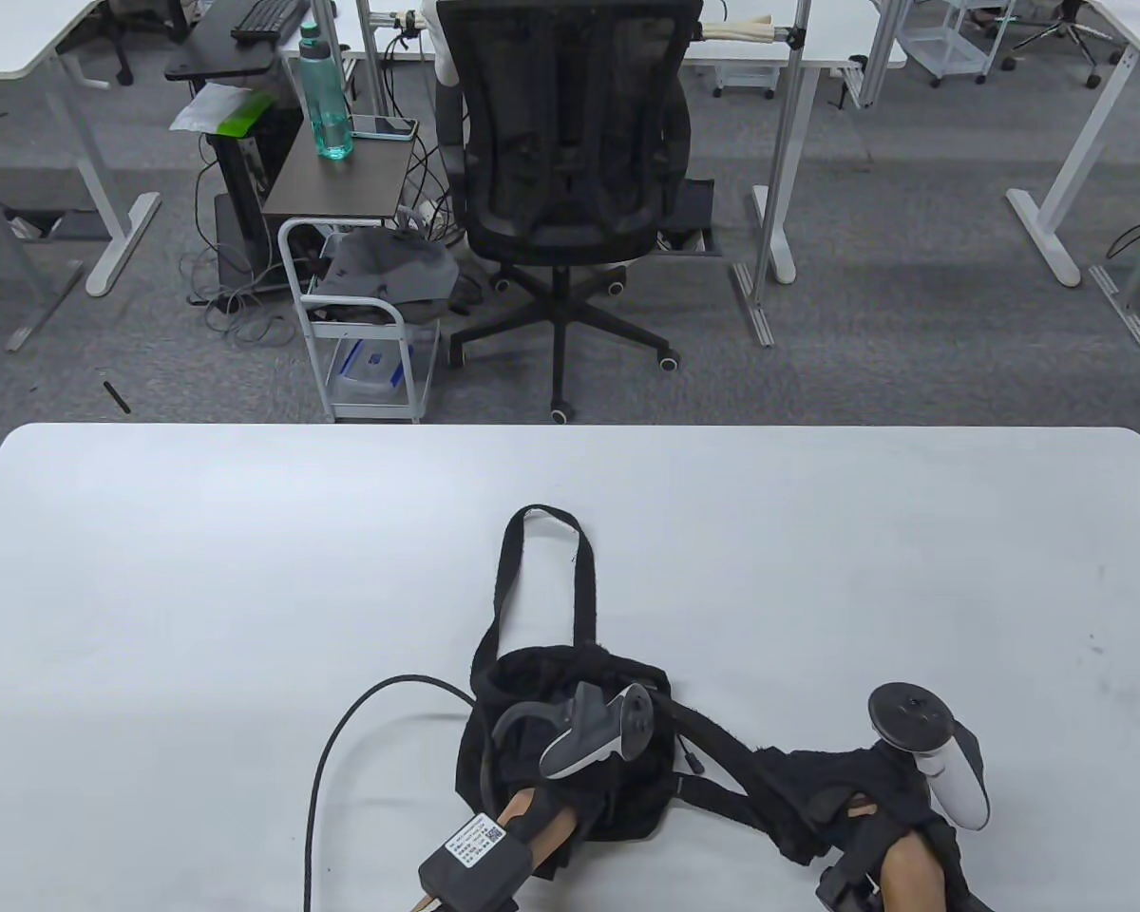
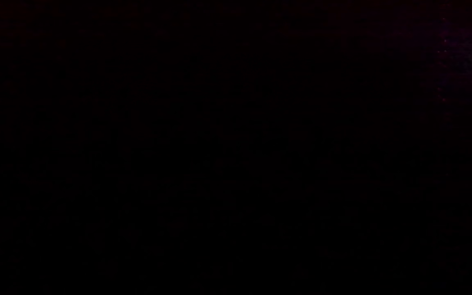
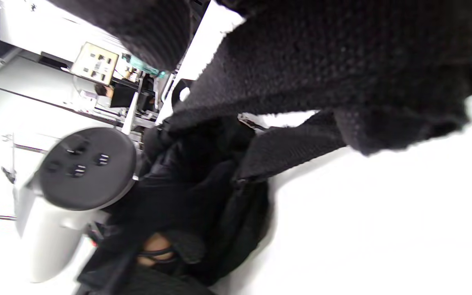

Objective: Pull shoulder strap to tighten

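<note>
A black bag (image 1: 532,670) lies on the white table (image 1: 199,570) near its front edge. One strap loop (image 1: 584,579) lies flat, reaching away from me. My left hand (image 1: 579,760) rests on top of the bag under its tracker (image 1: 594,727); its fingers are hidden. The shoulder strap (image 1: 722,755) runs from the bag to the right, into my right hand (image 1: 864,807), which grips bunched black strap. In the right wrist view the strap (image 3: 322,61) crosses close overhead toward the bag (image 3: 203,164). The left wrist view is fully dark.
A black cable (image 1: 342,741) curves over the table from my left wrist. Beyond the table's far edge stand an office chair (image 1: 570,171) and a small white cart (image 1: 361,323). Bare tabletop (image 3: 383,205) spreads to both sides of the bag.
</note>
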A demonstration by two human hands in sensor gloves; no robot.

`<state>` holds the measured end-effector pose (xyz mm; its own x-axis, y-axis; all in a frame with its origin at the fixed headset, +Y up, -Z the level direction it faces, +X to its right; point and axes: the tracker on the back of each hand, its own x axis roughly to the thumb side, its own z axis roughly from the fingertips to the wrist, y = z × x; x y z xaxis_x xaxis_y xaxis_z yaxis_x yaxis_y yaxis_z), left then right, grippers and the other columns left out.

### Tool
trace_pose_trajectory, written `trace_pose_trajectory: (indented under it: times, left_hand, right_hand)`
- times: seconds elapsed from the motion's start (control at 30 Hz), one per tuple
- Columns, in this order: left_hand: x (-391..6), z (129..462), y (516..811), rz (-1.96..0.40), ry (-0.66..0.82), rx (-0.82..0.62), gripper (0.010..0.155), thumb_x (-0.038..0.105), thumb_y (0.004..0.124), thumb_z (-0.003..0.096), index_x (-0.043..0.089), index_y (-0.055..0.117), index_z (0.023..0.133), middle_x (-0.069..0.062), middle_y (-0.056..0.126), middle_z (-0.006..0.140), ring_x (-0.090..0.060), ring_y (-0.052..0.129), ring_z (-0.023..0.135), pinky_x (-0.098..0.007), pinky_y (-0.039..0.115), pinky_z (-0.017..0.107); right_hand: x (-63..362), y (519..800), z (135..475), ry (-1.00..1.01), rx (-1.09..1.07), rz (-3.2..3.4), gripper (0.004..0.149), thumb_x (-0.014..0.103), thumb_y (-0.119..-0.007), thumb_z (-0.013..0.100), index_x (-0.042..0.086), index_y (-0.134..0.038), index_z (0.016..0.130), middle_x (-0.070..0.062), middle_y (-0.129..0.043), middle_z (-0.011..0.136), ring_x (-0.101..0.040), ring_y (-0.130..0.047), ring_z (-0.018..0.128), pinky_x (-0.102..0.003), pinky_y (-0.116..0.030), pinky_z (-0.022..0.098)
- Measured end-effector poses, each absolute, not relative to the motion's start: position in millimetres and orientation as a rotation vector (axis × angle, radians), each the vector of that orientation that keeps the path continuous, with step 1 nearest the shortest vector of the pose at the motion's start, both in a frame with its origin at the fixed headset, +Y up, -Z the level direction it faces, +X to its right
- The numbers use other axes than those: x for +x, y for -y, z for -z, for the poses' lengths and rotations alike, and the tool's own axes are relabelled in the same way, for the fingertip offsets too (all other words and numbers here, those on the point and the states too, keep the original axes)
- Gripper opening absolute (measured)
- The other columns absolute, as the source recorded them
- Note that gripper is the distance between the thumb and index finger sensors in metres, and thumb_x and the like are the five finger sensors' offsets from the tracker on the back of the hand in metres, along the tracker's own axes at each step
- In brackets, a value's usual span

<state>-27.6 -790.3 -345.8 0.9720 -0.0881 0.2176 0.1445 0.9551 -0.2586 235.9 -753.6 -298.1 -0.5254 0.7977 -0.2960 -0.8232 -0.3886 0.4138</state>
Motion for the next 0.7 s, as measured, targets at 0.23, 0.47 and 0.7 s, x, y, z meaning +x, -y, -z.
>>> trace_pose_trajectory:
  times: [0.23, 0.47, 0.7]
  left_hand:
    - [-19.5, 326.2, 772.9, 0.192, 0.291, -0.083, 0.079, 0.067, 0.066, 0.0365, 0.027, 0.057, 0.104, -0.004, 0.08, 0.093, -0.023, 0.091, 0.069, -0.034, 0.083, 0.045]
    - [-28.3, 304.3, 716.2, 0.393, 0.319, 0.224, 0.061, 0.062, 0.07, 0.0365, 0.035, 0.077, 0.091, 0.004, 0.096, 0.077, -0.018, 0.1, 0.057, -0.031, 0.086, 0.041]
    - [-101.5, 319.7, 689.7, 0.282, 0.387, 0.144, 0.053, 0.053, 0.076, 0.0376, 0.041, 0.079, 0.089, 0.008, 0.089, 0.089, -0.016, 0.094, 0.073, -0.035, 0.083, 0.053]
  right_hand:
    - [220.4, 748.7, 298.0, -0.642, 0.107, -2.055, 0.092, 0.047, -0.078, 0.049, -0.008, -0.033, 0.107, -0.043, -0.051, 0.1, -0.062, -0.071, 0.079, -0.073, -0.05, 0.06]
    - [216.9, 744.8, 299.5, -0.544, 0.159, -2.182, 0.101, 0.048, -0.083, 0.046, 0.001, -0.019, 0.107, -0.031, -0.013, 0.108, -0.064, -0.014, 0.095, -0.078, -0.01, 0.058]
    - [215.5, 736.8, 302.2, -0.262, 0.264, -2.292, 0.101, 0.046, -0.087, 0.044, 0.003, -0.022, 0.108, -0.026, -0.009, 0.109, -0.061, -0.003, 0.094, -0.077, -0.002, 0.055]
